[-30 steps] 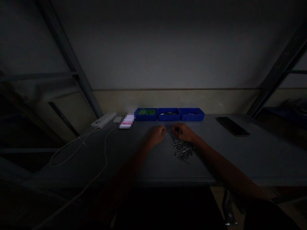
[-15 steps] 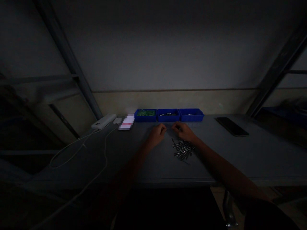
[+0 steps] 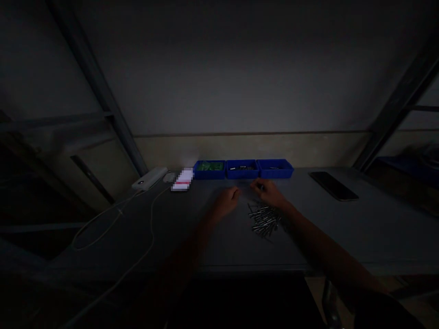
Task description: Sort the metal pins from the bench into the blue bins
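Observation:
The scene is very dark. My left hand (image 3: 227, 200) rests on the grey table (image 3: 206, 237) with its fingers curled in a pinch. My right hand (image 3: 270, 192) lies just to its right, fingers closed around something small and dark that I cannot make out. A pile of several thin metal pins or screws (image 3: 264, 219) lies on the table under my right wrist. Three blue trays stand in a row behind the hands: the left tray (image 3: 209, 168) holds green parts, the middle tray (image 3: 242, 168) a few metal pieces, the right tray (image 3: 275, 168) very little.
A black phone (image 3: 333, 185) lies at the right. A white power bank (image 3: 149, 178) with a looping white cable (image 3: 113, 219) sits at the left, beside a small white-and-pink card (image 3: 182, 179). Dark metal shelf frames stand on both sides. A wall is close behind.
My two hands have drawn slightly apart. The view has shifted a little, so everything sits lower in the picture. The pile of pins has not moved.

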A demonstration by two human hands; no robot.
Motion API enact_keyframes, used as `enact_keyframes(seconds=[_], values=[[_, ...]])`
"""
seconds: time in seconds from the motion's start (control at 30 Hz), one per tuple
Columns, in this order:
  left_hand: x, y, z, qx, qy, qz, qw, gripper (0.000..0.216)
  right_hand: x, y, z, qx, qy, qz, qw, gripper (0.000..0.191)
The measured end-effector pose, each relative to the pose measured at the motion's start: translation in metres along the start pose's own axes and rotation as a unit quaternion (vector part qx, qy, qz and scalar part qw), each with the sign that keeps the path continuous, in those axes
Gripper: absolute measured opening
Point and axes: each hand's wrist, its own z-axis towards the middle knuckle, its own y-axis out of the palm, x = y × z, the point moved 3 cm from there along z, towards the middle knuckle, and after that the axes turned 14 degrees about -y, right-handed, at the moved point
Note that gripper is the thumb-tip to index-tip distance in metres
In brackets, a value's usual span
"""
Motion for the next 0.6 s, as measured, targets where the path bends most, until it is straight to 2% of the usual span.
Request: enact_keyframes(seconds=[0.1,0.17,0.23,0.3,0.37,0.47,0.6], values=[[0.002,0.001,-0.007,-0.057,0.028,0.035,0.997,0.026,0.017,-0.029,0.008,0.105,0.048,-0.055,0.992,0.032],[0.005,0.001,-0.012,-0.099,0.066,0.066,0.991,0.033,0.034,-0.053,0.011,0.191,0.116,-0.122,0.967,0.040],[0.008,0.000,-0.015,-0.120,0.093,0.097,0.984,0.032,0.051,-0.070,0.010,0.225,0.192,-0.189,0.936,0.046],[0.010,-0.001,-0.016,-0.128,0.105,0.119,0.979,0.025,0.065,-0.079,0.006,0.220,0.238,-0.228,0.918,0.051],[0.010,-0.003,-0.015,-0.141,0.114,0.128,0.975,0.020,0.072,-0.080,0.000,0.195,0.254,-0.234,0.918,0.051],[0.010,-0.004,-0.013,-0.172,0.122,0.126,0.969,0.014,0.072,-0.071,-0.006,0.151,0.239,-0.190,0.940,0.046],[0.005,-0.006,-0.010,-0.179,0.105,0.096,0.974,0.013,0.050,-0.049,-0.010,0.098,0.186,-0.112,0.971,0.042]])
